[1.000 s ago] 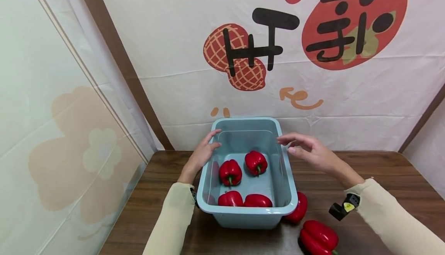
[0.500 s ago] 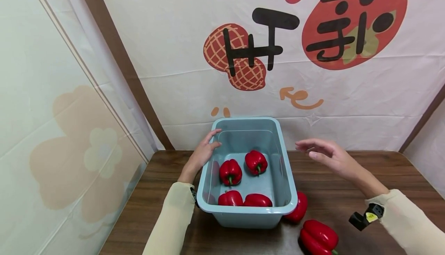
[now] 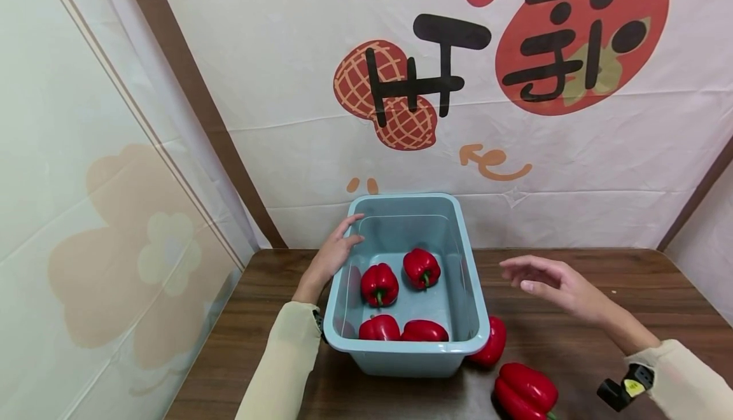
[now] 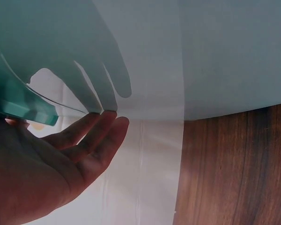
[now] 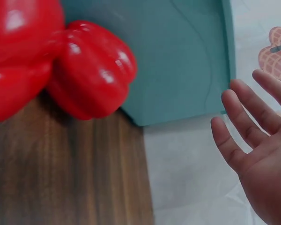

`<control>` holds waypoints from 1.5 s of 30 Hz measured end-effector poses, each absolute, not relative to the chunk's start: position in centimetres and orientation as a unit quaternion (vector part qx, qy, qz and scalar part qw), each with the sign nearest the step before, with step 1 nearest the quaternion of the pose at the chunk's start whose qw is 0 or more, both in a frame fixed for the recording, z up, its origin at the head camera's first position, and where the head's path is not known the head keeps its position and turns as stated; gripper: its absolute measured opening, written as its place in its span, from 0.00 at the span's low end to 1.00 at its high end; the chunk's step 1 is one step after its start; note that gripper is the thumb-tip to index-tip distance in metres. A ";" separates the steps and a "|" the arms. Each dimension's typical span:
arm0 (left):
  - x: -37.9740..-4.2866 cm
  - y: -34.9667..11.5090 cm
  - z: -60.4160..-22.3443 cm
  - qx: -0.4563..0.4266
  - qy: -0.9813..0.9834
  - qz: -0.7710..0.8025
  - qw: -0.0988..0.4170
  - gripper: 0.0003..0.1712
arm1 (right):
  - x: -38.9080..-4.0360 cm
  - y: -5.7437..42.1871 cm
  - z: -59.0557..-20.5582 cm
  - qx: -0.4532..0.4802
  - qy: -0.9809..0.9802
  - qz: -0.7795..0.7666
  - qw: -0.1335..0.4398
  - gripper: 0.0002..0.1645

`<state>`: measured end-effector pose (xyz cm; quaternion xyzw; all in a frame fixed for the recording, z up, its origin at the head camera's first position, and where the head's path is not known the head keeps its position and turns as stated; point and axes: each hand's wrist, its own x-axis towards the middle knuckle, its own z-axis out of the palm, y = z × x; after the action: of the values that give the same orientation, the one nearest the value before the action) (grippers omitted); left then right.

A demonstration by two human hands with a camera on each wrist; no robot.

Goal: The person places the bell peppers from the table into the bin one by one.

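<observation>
A light blue plastic tub (image 3: 409,359) stands on the table with several red bell peppers (image 3: 422,267) inside. At its left rim is my left hand (image 3: 331,256), thumb over the rim and fingers against the outer wall; the left wrist view shows those fingertips (image 4: 122,123) meeting the wall. To the right of the tub, my right hand (image 3: 552,283) hovers above the table, fingers apart and holding nothing. Two more bell peppers lie outside: one pepper (image 3: 491,343) beside the tub's front right corner, partly hidden by it, and another pepper (image 3: 523,391) closer to me.
The brown wooden table (image 3: 229,356) ends at a white printed cloth (image 3: 298,153) just behind the tub. Another cloth wall (image 3: 103,248) rises along the left side. A black wrist camera (image 3: 624,387) is strapped at my right sleeve.
My right hand has moved away from the tub's right rim, to the right and slightly nearer to me. My left hand, the tub and the peppers stay where they were.
</observation>
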<state>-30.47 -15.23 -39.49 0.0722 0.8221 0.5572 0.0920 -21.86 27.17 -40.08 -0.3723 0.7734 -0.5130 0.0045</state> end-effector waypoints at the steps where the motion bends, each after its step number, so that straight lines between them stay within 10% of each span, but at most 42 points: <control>1: -30.5 -15.2 -39.5 0.073 0.821 0.558 0.092 0.30 | -21.7 27.3 -40.3 -0.375 0.771 -0.514 0.006 0.24; 45: -27.7 -14.6 -35.7 0.076 0.822 0.552 0.117 0.32 | -17.9 28.0 -48.5 -0.371 0.698 -0.593 0.156 0.29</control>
<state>-27.67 -14.59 -35.74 0.0761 0.8225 0.5515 0.1165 -17.93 27.98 -48.49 -0.3711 0.6975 -0.5929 0.1556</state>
